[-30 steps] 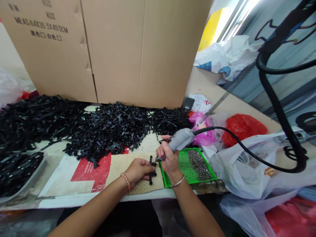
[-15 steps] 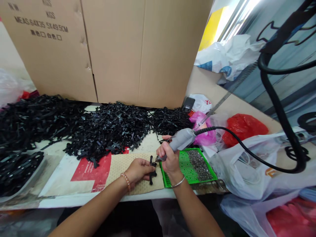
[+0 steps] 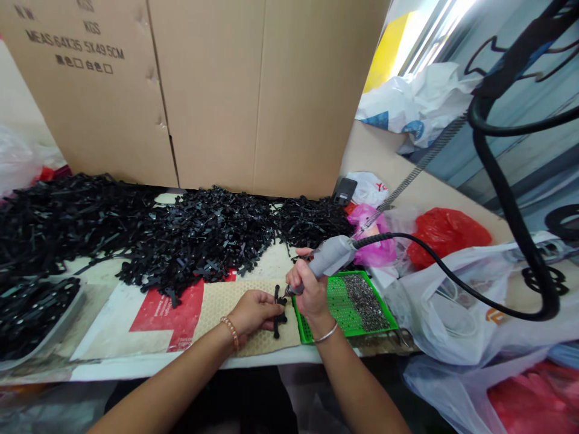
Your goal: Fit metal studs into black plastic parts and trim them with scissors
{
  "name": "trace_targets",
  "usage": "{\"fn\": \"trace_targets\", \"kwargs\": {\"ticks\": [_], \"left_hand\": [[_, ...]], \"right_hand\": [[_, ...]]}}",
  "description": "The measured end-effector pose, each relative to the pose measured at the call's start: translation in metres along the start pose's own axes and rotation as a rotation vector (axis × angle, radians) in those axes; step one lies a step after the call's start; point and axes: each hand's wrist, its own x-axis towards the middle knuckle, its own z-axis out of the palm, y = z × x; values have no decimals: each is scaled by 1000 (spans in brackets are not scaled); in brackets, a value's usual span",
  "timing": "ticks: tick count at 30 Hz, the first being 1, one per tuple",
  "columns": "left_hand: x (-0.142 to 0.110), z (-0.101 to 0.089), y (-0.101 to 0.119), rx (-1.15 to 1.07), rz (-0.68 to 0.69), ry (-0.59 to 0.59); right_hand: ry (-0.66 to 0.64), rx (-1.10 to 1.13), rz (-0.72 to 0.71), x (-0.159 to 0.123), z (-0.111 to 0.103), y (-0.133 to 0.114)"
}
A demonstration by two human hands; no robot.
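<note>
Black part (image 3: 276, 326), slim, bar-like, near end rounded

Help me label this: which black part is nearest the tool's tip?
The black part in the left grip; others lie in piles or the tub.

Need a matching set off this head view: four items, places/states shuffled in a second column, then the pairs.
Things:
1. grey corded handheld power tool
2. slim black bar-shaped part
3. green perforated plastic tray
4. translucent whitish plastic tub

Places or states:
A. at the picture's left edge, filled with black pieces
B. pinched in the left hand
C. holding small metal pieces, many heaped toward one side
D. gripped in the right hand

Pairs: 1-D, 2-B, 3-C, 4-A
</note>
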Motion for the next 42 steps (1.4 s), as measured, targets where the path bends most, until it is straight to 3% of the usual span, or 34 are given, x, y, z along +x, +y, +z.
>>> {"fn": "trace_targets", "kwargs": {"ticks": [25,31,37,42], "left_hand": [[1,-1,-2,6,8,13],[3,0,-1,-9,5,23],[5,2,-4,-30,2,91],[6,1,-5,-19,3,83]], "right_hand": [[4,25,19,1,-1,1],[-69,11,16,0,-3,6],[-219,35,120,7,-5,7],[-281,46,149,8,-4,12]]}}
